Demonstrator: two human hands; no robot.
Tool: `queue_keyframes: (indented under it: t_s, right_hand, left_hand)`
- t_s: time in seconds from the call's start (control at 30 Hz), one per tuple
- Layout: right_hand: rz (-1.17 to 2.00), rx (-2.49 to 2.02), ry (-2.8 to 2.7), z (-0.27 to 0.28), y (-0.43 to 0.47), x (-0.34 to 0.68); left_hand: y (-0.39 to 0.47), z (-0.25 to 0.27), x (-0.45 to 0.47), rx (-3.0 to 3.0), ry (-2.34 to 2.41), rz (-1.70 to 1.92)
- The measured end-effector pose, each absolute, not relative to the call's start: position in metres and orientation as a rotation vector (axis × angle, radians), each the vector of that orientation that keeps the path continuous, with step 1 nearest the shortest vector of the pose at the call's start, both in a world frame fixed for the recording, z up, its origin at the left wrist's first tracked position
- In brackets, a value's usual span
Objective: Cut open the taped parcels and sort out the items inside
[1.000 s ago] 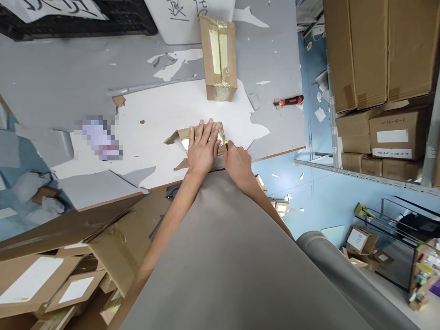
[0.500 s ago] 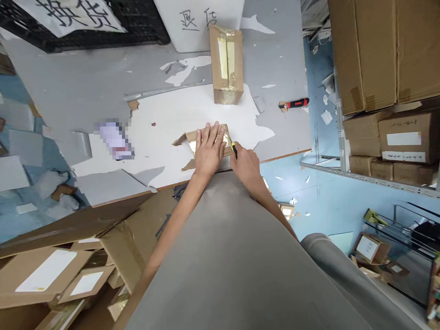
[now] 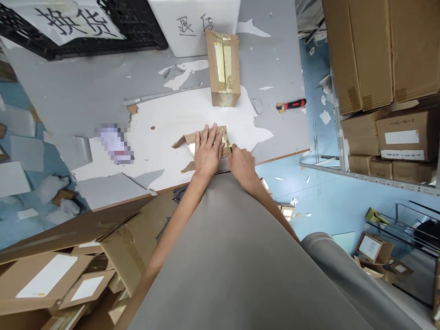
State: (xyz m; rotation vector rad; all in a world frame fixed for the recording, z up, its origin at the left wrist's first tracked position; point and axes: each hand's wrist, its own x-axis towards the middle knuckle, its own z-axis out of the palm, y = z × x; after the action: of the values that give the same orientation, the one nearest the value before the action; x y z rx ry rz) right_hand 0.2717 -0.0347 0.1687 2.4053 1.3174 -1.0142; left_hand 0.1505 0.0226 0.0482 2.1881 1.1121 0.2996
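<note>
Under my left hand (image 3: 207, 158) lies a small cardboard box (image 3: 190, 138) with shiny clear tape and an open flap on its left side. The fingers of that hand are stretched flat across its top. My right hand (image 3: 242, 166) is closed around a slim yellow-and-black utility knife (image 3: 230, 147), mostly hidden by the fingers. The knife's front end meets the box's taped right end; its blade is too small to make out. Beyond the hands stands a taller taped carton (image 3: 233, 68) with a yellowish label.
A red-and-black utility knife (image 3: 294, 104) lies at the table's right. A blurred-out phone-like object (image 3: 115, 143) is on the left. A black crate (image 3: 144, 27) and a white bin (image 3: 194, 39) stand at the back. Boxes fill a large carton (image 3: 127, 247) and a shelf (image 3: 364, 178).
My right hand and the knife have shifted slightly left, closer against the box's right end. My left hand keeps its place on the box. The whole view has shifted a little.
</note>
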Motion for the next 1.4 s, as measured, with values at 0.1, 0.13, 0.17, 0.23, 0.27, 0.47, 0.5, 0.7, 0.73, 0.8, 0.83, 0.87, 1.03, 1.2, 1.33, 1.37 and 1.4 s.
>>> queue_keyframes:
  t_s: [0.1,0.13,0.17,0.23,0.27,0.47,0.5,0.7,0.73,0.8,0.83,0.87,1.03,1.2,1.33,1.37,1.4]
  right_hand:
    - [-1.004,2.452,1.352,0.157,-0.033,0.278]
    - [-1.013,2.479,1.360,0.152,-0.034,0.281]
    - [-1.031,2.509,1.363,0.147,-0.035,0.283]
    - [-1.099,2.578,1.363,0.138,-0.040,0.288]
    - [-1.141,2.617,1.368,0.134,-0.044,0.290]
    - [-1.339,2.744,1.495,0.122,-0.067,0.298]
    - [-1.359,2.731,1.518,0.122,-0.070,0.299]
    - [-1.272,2.594,1.559,0.132,-0.071,0.301]
    - [-1.231,2.550,1.543,0.136,-0.066,0.300]
    - [-1.153,2.459,1.489,0.145,-0.053,0.297]
    - [-1.119,2.421,1.462,0.149,-0.045,0.294]
    - [-1.090,2.394,1.443,0.152,-0.037,0.290]
    - [-1.051,2.444,1.376,0.149,-0.015,0.279]
    - [-1.360,2.644,1.298,0.126,-0.034,0.289]
    - [-1.543,2.784,1.162,0.115,-0.046,0.288]
    - [-1.571,2.817,1.126,0.113,-0.047,0.287]
    - [-1.613,2.851,1.079,0.111,-0.048,0.286]
  left_hand:
    - [0.026,0.048,0.153,2.165,1.118,0.325]
    - [0.026,0.048,0.154,2.161,1.113,0.335]
    - [0.027,0.048,0.154,2.159,1.109,0.345]
    - [0.027,0.047,0.153,2.160,1.100,0.359]
    - [0.026,0.047,0.152,2.162,1.097,0.364]
    - [0.024,0.046,0.141,2.193,1.086,0.355]
    - [0.024,0.046,0.139,2.196,1.080,0.352]
    - [0.022,0.046,0.136,2.200,1.068,0.320]
    - [0.021,0.046,0.137,2.201,1.073,0.314]
    - [0.020,0.047,0.140,2.197,1.088,0.301]
    - [0.020,0.047,0.141,2.194,1.096,0.295]
    - [0.020,0.048,0.143,2.191,1.106,0.290]
    - [0.026,0.051,0.149,2.176,1.143,0.273]
    - [0.028,0.055,0.151,2.153,1.133,0.255]
    - [0.024,0.057,0.148,2.161,1.123,0.261]
    - [0.023,0.057,0.147,2.163,1.128,0.258]
    - [0.022,0.058,0.146,2.165,1.134,0.252]
